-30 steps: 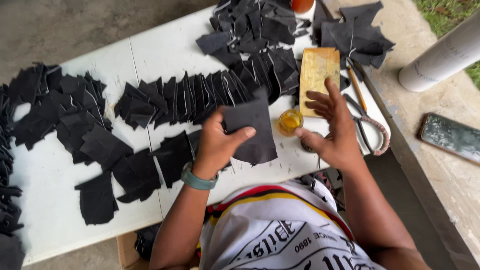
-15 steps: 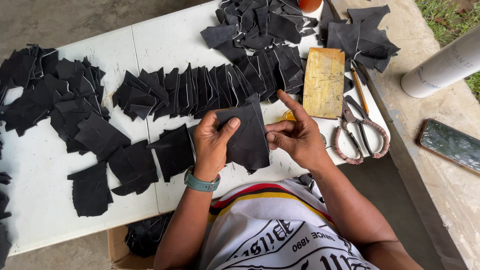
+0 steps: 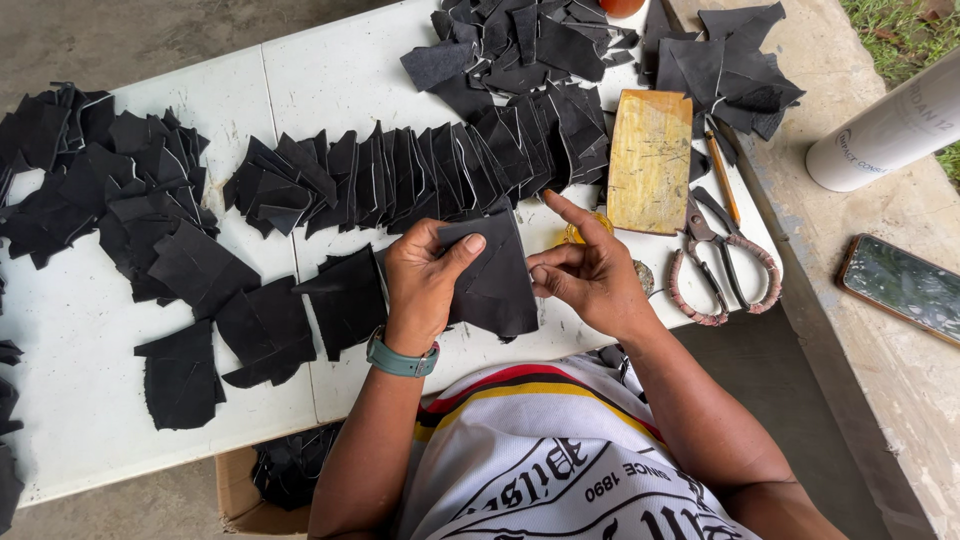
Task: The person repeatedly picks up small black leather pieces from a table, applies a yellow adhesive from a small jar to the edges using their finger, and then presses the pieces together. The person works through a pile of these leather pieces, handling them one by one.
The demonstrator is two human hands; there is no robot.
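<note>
Outdoors, on bare concrete, a white table (image 3: 330, 80) stands in front of me, and I look straight down on it and on my own two hands. My left hand (image 3: 425, 275) grips a black leather piece (image 3: 495, 280), thumb on top and fingers curled underneath, lifting it just off the table edge near my chest so that its face turns up to me. My right hand (image 3: 590, 275) meets the same piece at its right edge; its fingers are bent in against that edge with the forefinger stretched out straight above. I cannot tell whether they pinch the piece or only touch it.

Behind my hands a row of cut pieces (image 3: 400, 180) lies overlapped like tiles across the table, which keeps each edge showing. Looser heaps sit at the far left (image 3: 90, 180) and at the top (image 3: 530, 40), and single pieces (image 3: 265, 330) lie near my left forearm.

To the right of my hands lies a yellowed wooden block (image 3: 650, 160), scored with cuts. Just beside it are scissors (image 3: 725, 265) with wrapped handles and a pencil (image 3: 722, 175), all within reach of my right hand. A small yellow thing (image 3: 580, 235) peeks out from behind my right forefinger. Off the table to the right, a phone (image 3: 905, 285) lies on a concrete ledge, and a white pipe (image 3: 890, 125) stands near it. A cardboard box (image 3: 250, 495) of scraps sits under the table.
</note>
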